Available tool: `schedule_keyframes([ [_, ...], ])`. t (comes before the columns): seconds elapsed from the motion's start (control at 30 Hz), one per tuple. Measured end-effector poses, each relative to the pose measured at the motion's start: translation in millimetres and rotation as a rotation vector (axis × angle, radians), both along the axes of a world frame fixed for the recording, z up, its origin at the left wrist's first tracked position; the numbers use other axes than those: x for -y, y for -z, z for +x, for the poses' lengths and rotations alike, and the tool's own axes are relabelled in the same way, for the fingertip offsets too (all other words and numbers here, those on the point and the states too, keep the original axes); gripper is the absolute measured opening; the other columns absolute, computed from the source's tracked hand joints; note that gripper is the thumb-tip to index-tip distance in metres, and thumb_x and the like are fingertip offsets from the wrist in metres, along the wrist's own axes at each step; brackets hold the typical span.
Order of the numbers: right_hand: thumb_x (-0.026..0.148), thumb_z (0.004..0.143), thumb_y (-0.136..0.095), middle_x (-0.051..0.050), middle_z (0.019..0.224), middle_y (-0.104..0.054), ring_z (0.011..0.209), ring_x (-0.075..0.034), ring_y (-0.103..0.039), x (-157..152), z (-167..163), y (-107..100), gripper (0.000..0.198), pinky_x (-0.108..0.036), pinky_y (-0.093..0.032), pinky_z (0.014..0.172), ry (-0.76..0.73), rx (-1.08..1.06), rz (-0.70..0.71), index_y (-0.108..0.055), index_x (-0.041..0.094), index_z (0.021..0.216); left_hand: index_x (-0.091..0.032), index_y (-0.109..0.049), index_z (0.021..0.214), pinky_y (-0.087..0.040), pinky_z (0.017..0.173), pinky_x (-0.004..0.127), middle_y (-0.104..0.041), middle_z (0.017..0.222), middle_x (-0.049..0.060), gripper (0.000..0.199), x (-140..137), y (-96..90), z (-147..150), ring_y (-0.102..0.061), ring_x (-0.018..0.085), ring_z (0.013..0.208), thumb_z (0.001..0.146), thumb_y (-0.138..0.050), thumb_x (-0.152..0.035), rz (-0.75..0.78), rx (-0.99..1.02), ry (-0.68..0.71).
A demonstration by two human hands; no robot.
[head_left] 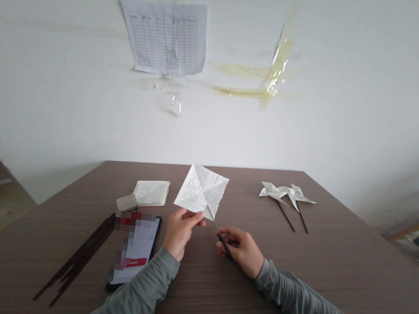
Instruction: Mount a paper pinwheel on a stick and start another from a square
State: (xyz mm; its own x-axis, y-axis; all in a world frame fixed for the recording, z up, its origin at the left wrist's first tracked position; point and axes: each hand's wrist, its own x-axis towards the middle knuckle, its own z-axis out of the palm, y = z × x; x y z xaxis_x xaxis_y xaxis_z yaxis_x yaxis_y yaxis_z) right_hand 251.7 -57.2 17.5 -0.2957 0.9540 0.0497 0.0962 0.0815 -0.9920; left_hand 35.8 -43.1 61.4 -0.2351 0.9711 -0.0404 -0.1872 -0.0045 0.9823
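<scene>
My left hand (181, 230) pinches the lower edge of a square of printed paper (194, 188), holding it up above the table. Diagonal creases cross the square, and its right edge looks ragged. In my right hand (242, 247) is a pair of scissors (224, 244) with dark handles. The blades reach up and left to the paper's lower right corner, along a diagonal crease. How far the blades are parted is too small to tell. To the right lie two paper pinwheels (274, 192) on thin dark sticks.
A stack of paper squares (151, 193) lies at the back left, beside a small pale box (127, 203). Several dark sticks (85, 254) and a phone (139, 250) are left of my left arm. Behind the brown table (332, 274) stands a white wall with a taped sheet (166, 37).
</scene>
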Motion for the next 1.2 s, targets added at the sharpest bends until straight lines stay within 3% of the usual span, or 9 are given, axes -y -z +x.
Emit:
schedule_keyframes([
  [0.5,0.086,0.078,-0.105,-0.002,0.075,-0.081,0.067,-0.027,-0.073,1,-2,-2,0.071,-0.047,-0.065,0.077,-0.019,0.014,-0.028,-0.084,0.027,0.111,-0.021,-0.078,0.079,-0.025,0.044,0.019,-0.089,0.083,0.008,0.040,-1,-0.7,0,-0.086,0.025,0.069,0.062,-0.110,-0.038,-0.014,0.006,-0.002],
  [0.73,0.086,0.077,-0.109,-0.008,0.077,-0.084,0.072,-0.035,-0.080,5,-2,-10,0.067,-0.052,-0.070,0.078,0.013,0.021,-0.011,-0.088,0.030,0.108,-0.022,-0.077,0.077,-0.024,0.044,0.020,-0.089,0.085,0.009,0.038,1,-3.1,1,-0.086,0.025,0.072,0.063,-0.107,-0.039,-0.020,-0.013,0.006],
  [0.93,0.087,0.078,-0.105,-0.006,0.077,-0.082,0.070,-0.032,-0.078,2,-3,-5,0.069,-0.051,-0.069,0.078,0.019,0.015,0.003,-0.086,0.029,0.110,-0.022,-0.077,0.076,-0.024,0.043,0.018,-0.090,0.083,0.009,0.036,1,-1.4,2,-0.086,0.025,0.070,0.063,-0.106,-0.036,-0.016,0.003,0.009],
  [1.2,0.085,0.076,-0.108,-0.007,0.075,-0.082,0.073,-0.037,-0.080,3,-4,-10,0.065,-0.054,-0.070,0.082,0.014,0.024,-0.013,-0.086,0.032,0.106,-0.021,-0.078,0.078,-0.025,0.043,0.018,-0.088,0.081,0.006,0.040,1,-1.6,1,-0.086,0.023,0.068,0.063,-0.111,-0.037,-0.015,0.005,0.019],
])
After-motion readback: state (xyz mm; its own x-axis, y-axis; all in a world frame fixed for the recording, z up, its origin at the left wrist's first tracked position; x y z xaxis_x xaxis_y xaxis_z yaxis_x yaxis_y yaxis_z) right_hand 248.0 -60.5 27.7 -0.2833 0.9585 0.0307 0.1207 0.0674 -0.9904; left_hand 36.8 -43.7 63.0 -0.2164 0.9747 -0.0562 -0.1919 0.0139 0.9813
